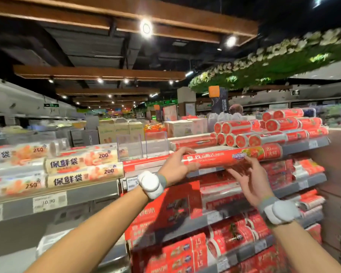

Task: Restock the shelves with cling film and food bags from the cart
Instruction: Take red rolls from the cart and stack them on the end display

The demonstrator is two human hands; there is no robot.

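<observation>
Head, left hand (175, 164), right hand (250, 180), apparently holding roll (215, 159)

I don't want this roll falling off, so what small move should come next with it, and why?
Probably slide the red cling film roll back onto the top shelf: it lies along the front edge, the left hand gripping it, the right hand open just beneath, and a bare strip shows behind it.

Food bag box (83, 162): 保鲜袋 200; price tag (49, 201): 10.90.
</observation>
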